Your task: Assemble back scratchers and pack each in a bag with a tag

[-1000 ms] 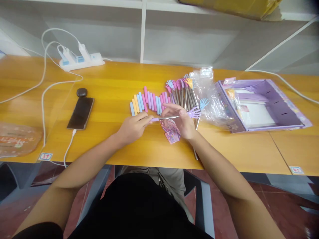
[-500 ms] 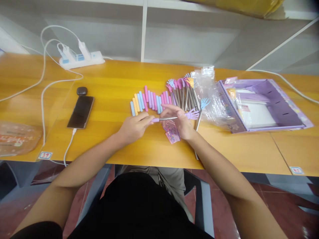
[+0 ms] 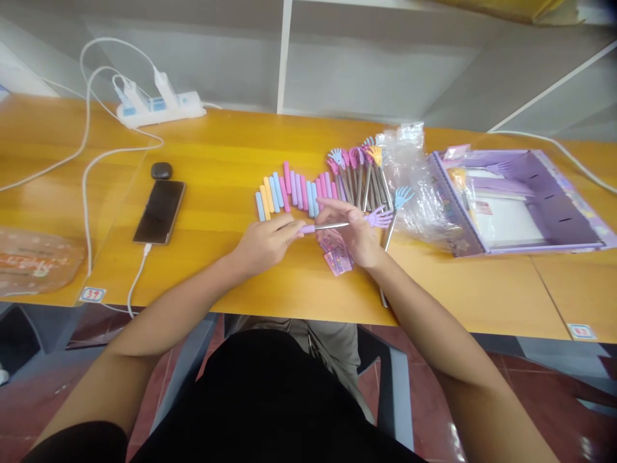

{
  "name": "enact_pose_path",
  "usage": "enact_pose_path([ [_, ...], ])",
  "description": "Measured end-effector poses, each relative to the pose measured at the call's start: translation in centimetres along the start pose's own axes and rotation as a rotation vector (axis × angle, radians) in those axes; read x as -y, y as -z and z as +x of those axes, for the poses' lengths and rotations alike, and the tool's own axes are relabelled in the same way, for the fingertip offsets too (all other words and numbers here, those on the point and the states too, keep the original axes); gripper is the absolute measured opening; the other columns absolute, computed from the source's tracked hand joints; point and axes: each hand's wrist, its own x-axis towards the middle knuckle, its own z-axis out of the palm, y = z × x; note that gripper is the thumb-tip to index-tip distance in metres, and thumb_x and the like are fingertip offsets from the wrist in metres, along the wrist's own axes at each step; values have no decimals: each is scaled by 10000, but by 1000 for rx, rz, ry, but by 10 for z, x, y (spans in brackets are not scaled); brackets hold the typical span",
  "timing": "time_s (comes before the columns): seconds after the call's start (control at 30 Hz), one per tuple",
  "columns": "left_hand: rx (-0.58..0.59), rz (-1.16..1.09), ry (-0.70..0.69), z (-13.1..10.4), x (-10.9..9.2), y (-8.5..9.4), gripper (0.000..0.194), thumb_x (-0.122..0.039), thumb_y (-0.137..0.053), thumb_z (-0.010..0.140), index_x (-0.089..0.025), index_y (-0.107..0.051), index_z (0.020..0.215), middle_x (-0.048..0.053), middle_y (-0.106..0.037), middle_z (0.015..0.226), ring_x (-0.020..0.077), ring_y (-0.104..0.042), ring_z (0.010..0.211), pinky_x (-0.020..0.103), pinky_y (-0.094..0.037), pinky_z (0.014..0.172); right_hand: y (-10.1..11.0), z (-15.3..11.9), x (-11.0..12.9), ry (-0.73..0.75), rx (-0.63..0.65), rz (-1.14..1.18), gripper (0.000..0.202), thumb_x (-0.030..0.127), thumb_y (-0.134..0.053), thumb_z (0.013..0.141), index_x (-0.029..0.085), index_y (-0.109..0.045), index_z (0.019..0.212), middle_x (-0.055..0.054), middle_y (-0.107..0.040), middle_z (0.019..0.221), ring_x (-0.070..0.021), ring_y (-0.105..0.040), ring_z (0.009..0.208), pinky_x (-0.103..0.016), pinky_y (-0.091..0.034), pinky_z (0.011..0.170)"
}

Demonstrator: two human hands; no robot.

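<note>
My left hand (image 3: 267, 245) is closed round the purple handle of a back scratcher (image 3: 332, 226). Farther along, my right hand (image 3: 360, 236) pinches its metal rod near the purple hand-shaped head, which points right. Just beyond my hands lies a row of loose coloured handle sleeves (image 3: 297, 191) in blue, yellow, pink and purple. Pink printed cards (image 3: 338, 260) rest on the table below my right hand, partly hidden by it. A blue-headed back scratcher (image 3: 402, 197) lies beside my right wrist, its rod partly covered. Behind it is a pile of scratchers with bare metal rods (image 3: 361, 177).
Clear plastic bags (image 3: 417, 193) lie between the pile and a purple box (image 3: 533, 245) holding white and purple items. On the left are a charging phone (image 3: 160, 212), a small black case (image 3: 161, 170) and a power strip (image 3: 164, 116) with cables. A plastic packet (image 3: 38, 263) lies far left.
The camera view has shifted slightly, so everything on the table appears moved a little. Both hands keep their hold on the purple back scratcher, with little visible change between them.
</note>
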Motion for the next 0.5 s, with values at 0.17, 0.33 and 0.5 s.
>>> enact_pose_path([
  [0.17, -25, -119, 48, 14, 1, 0, 422, -386, -377, 1203, -153, -710, 1319, 115, -748, 1134, 197, -707, 1014, 328, -559, 905, 18, 18, 26, -49, 46, 26, 671, 758, -452, 1085, 271, -654, 1498, -57, -694, 1013, -214, -687, 808, -403, -634, 785],
  [0.33, 101, -153, 124, 23, 4, 15, 402, -398, -367, 1206, -188, -703, 1275, 91, -765, 1143, 211, -721, 1053, 347, -558, 913, 45, 13, 30, -113, 36, -117, 803, 705, -766, 947, 254, -553, 1577, -67, -701, 1117, -194, -681, 827, -367, -617, 769],
  [0.5, 234, -181, 122, 26, 6, 33, 376, -376, -366, 1200, -193, -692, 1246, 97, -772, 1206, 225, -729, 1096, 367, -553, 945, 57, -18, 34, -17, -187, -493, 783, 381, -782, 950, 258, -446, 1646, -88, -702, 1206, -235, -700, 932, -382, -604, 793],
])
